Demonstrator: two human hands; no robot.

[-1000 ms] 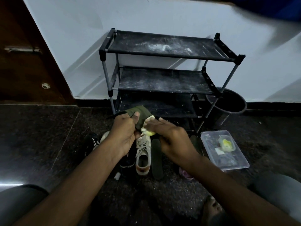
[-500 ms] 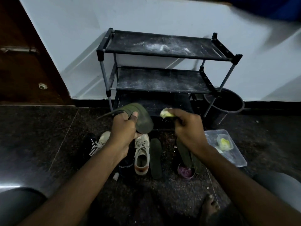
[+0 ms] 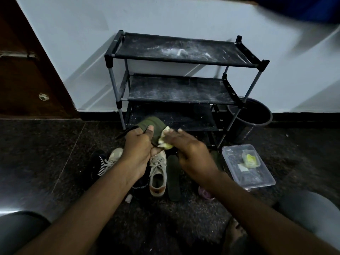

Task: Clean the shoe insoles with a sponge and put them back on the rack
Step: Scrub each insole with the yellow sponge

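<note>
Scrubbing proceeding: left hand [image 3: 137, 147] clutching insole [image 3: 156, 126]; right hand [image 3: 189, 150] pinching sponge [image 3: 165, 140] beside that grip; strokes above it seemingly needed next.

Bare at left hand [image 3: 137, 150], right hand [image 3: 192, 153] and along both forearms. Clothed in grey over left knee [image 3: 20, 234] and right knee [image 3: 311, 212]. Barefoot, toes showing on the foot [image 3: 236, 234].

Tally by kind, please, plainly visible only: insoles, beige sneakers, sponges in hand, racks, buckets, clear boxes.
Insoles: 2 (green insole in left hand, dark insole on floor)
Beige sneakers: 2
Sponge in right hand: 1
Rack: 1
Bucket: 1
Clear box: 1
Total: 8
</note>
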